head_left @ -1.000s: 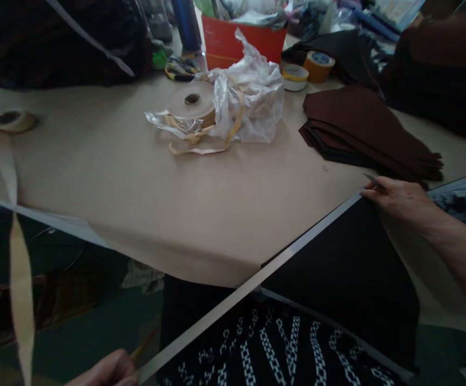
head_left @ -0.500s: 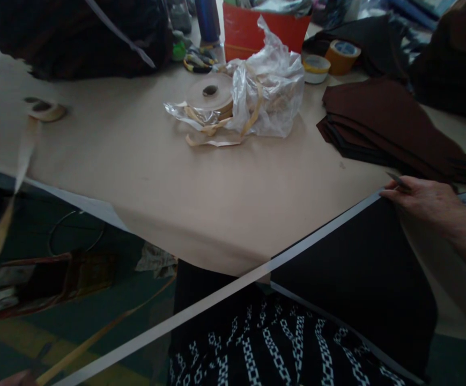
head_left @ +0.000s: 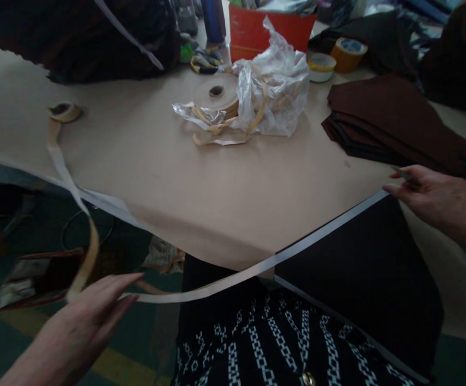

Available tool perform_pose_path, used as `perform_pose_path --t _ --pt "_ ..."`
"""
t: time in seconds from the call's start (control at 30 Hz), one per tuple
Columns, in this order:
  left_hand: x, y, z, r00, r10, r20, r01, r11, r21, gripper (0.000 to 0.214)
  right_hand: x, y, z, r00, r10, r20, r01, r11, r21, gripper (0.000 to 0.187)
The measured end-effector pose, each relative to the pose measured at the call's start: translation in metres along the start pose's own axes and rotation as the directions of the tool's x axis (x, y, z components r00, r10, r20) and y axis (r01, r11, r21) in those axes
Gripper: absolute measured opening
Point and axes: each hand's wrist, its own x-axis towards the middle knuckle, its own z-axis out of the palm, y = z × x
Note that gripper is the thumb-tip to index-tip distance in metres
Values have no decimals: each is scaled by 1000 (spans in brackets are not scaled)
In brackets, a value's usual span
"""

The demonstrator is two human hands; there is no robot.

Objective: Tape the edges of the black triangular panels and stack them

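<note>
A black panel [head_left: 353, 284] hangs partly over the near table edge, with pale adhesive tape [head_left: 233, 280] along its upper edge. My right hand [head_left: 434, 195] pinches the panel's far corner at the tape's end. A small dark pointed tool [head_left: 407, 176] also sticks out of its fingers; its kind is unclear. My left hand [head_left: 96, 308], at the lower left, is closed on the tape, which sags slightly between hand and panel. From the left hand the tape runs on, twisted, up to a small tape roll [head_left: 68, 113] on the table.
A large tape roll [head_left: 216, 95] lies beside a crumpled plastic bag [head_left: 283, 102]. Stacked brown pieces [head_left: 393, 120] lie at right. Behind stand a red box [head_left: 271, 32], more tape rolls [head_left: 348, 54] and a blue bottle [head_left: 214, 21]. A dark bundle [head_left: 112, 43] fills the back left.
My left hand has come up and rightward from the lower left corner along the tape, which has gone from taut to slightly slack. My right hand keeps its hold on the panel's corner.
</note>
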Motion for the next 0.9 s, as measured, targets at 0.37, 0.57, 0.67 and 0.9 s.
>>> perform_pose_path --t 0.37,0.57,0.67,0.9 --pt "47 157 74 888 344 305 -180 871 -458 25 -43 -54 7 974 -157 163 154 988 32 44" --pt "55 158 71 835 222 504 105 833 -543 24 -25 25 10 977 170 128 -162 984 -70 58" --pt "56 156 70 807 242 539 144 805 -576 31 -25 29 18 973 176 148 -187 981 58 38" --pt "55 162 61 800 192 568 253 751 -610 34 -12 40 28 955 112 276 -246 820 517 28"
